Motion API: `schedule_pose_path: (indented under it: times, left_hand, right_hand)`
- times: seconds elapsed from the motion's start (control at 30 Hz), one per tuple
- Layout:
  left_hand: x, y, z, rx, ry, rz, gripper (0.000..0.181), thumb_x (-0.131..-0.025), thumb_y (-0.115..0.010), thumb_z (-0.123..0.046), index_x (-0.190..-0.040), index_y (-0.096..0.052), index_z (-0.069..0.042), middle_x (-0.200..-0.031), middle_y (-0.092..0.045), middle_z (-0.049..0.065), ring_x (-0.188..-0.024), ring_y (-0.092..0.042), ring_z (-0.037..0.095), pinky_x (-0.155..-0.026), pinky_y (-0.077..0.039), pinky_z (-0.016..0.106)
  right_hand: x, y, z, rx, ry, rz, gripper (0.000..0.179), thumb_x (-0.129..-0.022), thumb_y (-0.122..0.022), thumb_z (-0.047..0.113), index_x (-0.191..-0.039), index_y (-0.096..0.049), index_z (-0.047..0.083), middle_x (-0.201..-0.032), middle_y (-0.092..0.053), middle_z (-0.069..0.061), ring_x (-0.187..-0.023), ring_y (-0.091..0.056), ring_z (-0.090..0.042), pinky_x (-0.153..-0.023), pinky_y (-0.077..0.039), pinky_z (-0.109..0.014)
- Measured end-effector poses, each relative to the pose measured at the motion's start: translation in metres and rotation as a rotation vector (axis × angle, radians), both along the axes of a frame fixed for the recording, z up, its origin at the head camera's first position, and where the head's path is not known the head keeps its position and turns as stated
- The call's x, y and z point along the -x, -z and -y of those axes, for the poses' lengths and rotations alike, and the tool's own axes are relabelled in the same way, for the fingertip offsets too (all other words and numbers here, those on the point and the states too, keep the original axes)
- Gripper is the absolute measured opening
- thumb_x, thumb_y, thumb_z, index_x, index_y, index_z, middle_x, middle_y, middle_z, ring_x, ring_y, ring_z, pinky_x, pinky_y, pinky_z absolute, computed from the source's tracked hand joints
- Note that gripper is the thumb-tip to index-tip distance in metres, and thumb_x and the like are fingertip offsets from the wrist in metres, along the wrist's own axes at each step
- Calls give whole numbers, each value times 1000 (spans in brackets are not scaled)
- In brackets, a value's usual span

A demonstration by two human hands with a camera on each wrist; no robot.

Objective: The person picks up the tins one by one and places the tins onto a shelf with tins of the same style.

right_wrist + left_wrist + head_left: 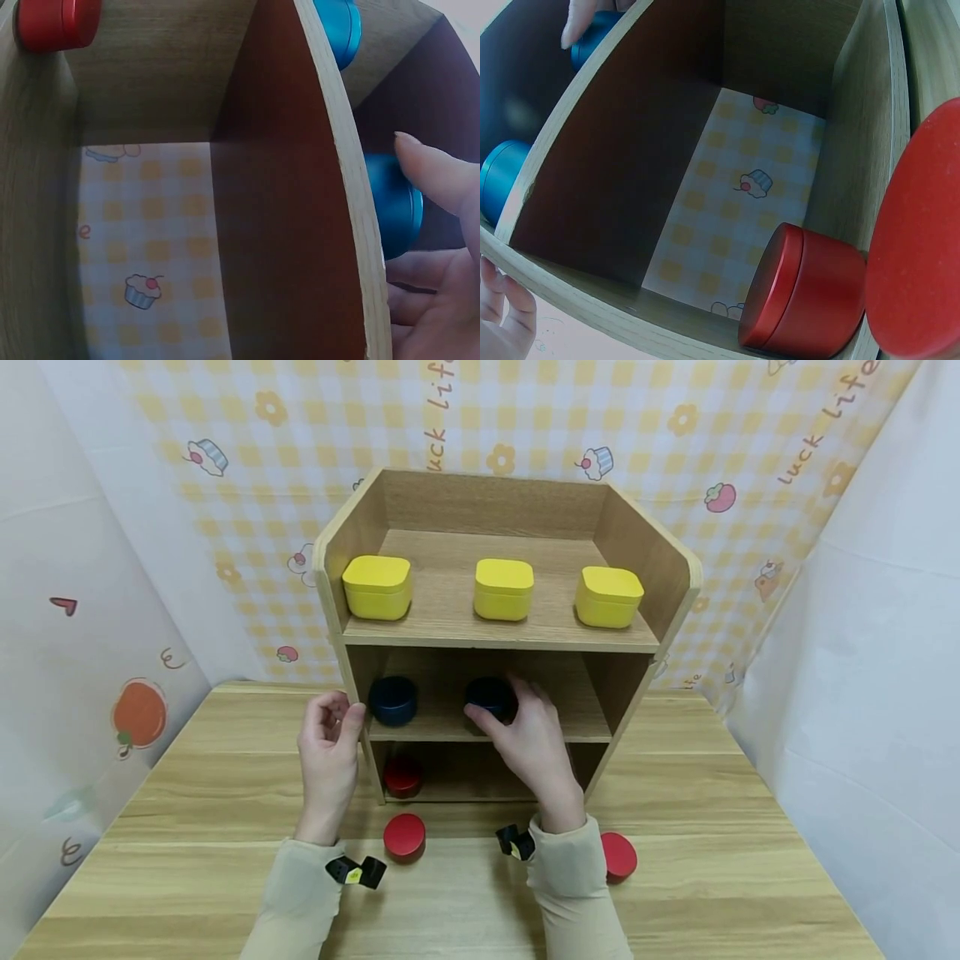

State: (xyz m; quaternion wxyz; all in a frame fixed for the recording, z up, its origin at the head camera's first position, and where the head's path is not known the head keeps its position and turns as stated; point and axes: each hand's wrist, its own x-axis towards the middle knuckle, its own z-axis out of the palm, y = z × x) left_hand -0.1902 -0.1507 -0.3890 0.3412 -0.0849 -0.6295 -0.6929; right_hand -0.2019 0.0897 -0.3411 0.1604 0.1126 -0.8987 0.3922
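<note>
Though blue tins [489,693] number 2, right fingers [486,721] grip 1.

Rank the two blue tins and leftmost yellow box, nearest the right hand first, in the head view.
1. Held blue tin: in the right hand.
2. Left blue tin: same shelf, left side.
3. Leftmost yellow box: top shelf, left side.

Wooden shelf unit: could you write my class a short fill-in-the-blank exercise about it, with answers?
The top level of the wooden shelf unit holds ____ yellow boxes.
The person's ____ hand grips a blue tin.
The lone tin on the bottom level is coloured ____.
Missing words: three; right; red.
</note>
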Motion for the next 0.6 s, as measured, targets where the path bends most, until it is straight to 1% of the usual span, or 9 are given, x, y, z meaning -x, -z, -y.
schedule_pose_path:
  times: [0.1, 0.3, 0.43, 0.6]
  left_hand:
    - [0, 0, 0, 3, 1, -4, 13, -95, -61, -1, -107, -56, 0, -93, -53, 1, -86, -50, 15, -76, -41, 22]
    - [-1, -3, 0, 13, 4, -1, 13, -96, -60, -2, -107, -55, 2, -93, -53, 1, -87, -50, 16, -77, -41, 23]
    - [-1, -3, 1, 11, 9, -2, 13, -96, -60, -3, -107, -55, 0, -93, -53, 1, -87, -50, 16, -77, -42, 23]
    - [-1, -2, 1, -6, 20, -10, 12, -95, -60, 0, -106, -56, -2, -92, -52, 1, -86, -50, 15, -76, -42, 22]
  right_hand:
    - [-1, -2, -2, 1, -12, 29, 80, -85, -72, 50, -145, -43, 5, -141, -48, -17, -127, -46, -34, -103, -38, -50]
    - [-7, -6, -7, -17, -37, 84, 91, -82, -72, 56, -151, -33, 11, -149, -39, -13, -133, -40, -32, -106, -36, -50]
    - [-13, -10, -11, -31, -48, 88, 92, -82, -70, 60, -153, -31, 16, -150, -37, -12, -134, -37, -32, -106, -34, -52]
    - [-23, -13, -17, -43, -63, 95, 88, -85, -61, 65, -153, -31, 19, -151, -36, -10, -136, -35, -32, -107, -32, -53]
